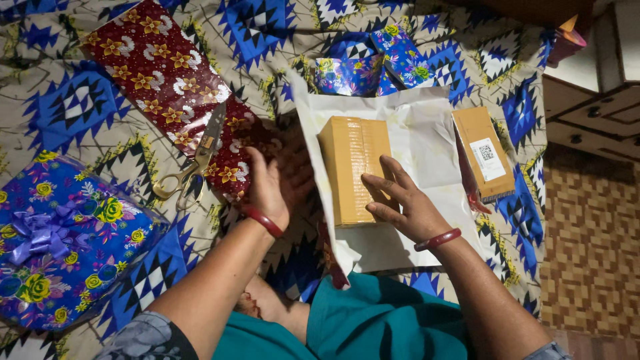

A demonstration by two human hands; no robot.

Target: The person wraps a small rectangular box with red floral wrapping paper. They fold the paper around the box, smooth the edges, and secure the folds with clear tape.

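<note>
At lower left we see a wrapped blue gift (63,243). Our left hand (268,190) rests curled on red floral paper (175,87) beside scissors (190,167). Mid-frame, our right hand (400,200) presses spread fingers on a brown box (350,160) lying on white paper (427,143).

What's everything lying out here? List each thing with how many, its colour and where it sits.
brown box: one, tan, on the white sheet, under the right fingers
white sheet: one, middle of the cloth
labelled box: one, tan, right of the sheet
red floral paper: one, upper left
scissors: one, gold handles, on the red paper
wrapped gift: one, blue floral with purple bow, lower left
blue paper scraps: several, top centre
patterned cloth: one, blue and beige, underneath
left hand: on the red paper's edge
right hand: on the brown box
</note>
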